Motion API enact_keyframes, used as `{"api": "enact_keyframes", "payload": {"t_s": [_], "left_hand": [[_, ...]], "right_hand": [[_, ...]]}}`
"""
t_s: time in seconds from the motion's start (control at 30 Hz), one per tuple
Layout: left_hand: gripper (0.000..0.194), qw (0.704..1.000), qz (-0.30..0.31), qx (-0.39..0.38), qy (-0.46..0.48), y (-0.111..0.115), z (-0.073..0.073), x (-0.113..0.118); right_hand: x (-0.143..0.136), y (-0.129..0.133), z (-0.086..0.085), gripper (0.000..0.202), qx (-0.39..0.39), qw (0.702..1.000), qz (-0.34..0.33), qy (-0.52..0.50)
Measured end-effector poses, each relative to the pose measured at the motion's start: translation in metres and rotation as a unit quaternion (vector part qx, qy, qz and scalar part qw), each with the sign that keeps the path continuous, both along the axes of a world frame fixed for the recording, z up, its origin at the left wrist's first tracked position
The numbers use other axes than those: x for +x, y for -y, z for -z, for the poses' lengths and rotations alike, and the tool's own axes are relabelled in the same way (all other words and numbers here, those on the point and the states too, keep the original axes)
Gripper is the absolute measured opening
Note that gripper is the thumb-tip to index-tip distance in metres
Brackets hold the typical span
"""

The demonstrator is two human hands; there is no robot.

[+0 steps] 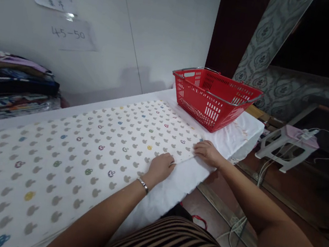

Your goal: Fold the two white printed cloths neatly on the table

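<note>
A white cloth printed with grey and coloured shapes (111, 148) lies spread over the white-covered table (171, 182). On its near edge rests my left hand (160, 167), a silver bracelet at the wrist, its fingers curled and pinching the cloth's edge. Farther right, my right hand (207, 152) is at the cloth's near right corner, fingers bent together on the fabric. A short stretch of the edge runs between the two hands.
A red plastic basket (214, 100) stands at the table's right end. Folded clothes (12, 84) are piled at the left. A stool (291, 144) with a power strip and white cables is beyond the right end.
</note>
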State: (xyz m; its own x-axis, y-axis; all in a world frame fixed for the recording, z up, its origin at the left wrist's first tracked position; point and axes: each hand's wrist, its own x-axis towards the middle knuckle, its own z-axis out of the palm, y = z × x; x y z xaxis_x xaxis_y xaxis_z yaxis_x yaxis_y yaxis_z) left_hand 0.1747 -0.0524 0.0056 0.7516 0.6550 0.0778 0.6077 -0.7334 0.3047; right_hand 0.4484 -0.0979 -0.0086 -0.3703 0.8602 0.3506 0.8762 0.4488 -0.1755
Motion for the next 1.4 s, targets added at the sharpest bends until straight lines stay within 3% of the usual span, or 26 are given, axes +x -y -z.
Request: {"api": "enact_keyframes", "payload": {"t_s": [0.27, 0.43, 0.6, 0.8, 1.0, 1.2, 1.4], "left_hand": [[0.02, 0.999, -0.047, -0.013, -0.011, 0.0, -0.001, 0.005], [0.02, 0.998, -0.056, -0.009, -0.009, 0.0, -0.002, 0.005], [0.023, 0.997, -0.006, 0.078, -0.027, -0.001, 0.001, 0.001], [0.022, 0.988, 0.068, 0.121, -0.067, 0.003, 0.01, 0.004], [0.024, 0.99, 0.039, 0.132, -0.04, -0.002, 0.003, 0.003], [0.021, 0.985, 0.065, 0.125, -0.098, 0.004, 0.007, 0.001], [0.02, 0.982, 0.072, 0.134, -0.113, 0.013, 0.007, 0.004]], "right_hand": [[0.002, 0.0, -0.004, 0.017, -0.022, 0.999, -0.031, 0.018], [0.001, -0.004, -0.006, 0.018, -0.022, 0.999, -0.014, 0.02], [-0.006, -0.012, -0.011, 0.022, 0.012, 0.999, 0.045, 0.017], [-0.005, -0.007, -0.003, 0.028, -0.006, 1.0, 0.018, 0.003], [-0.006, -0.007, 0.002, 0.028, 0.072, 0.995, 0.053, -0.032], [-0.007, 0.0, 0.014, 0.028, 0.042, 0.999, 0.008, 0.012], [-0.003, 0.003, 0.009, 0.029, 0.044, 0.997, -0.024, 0.062]]}}
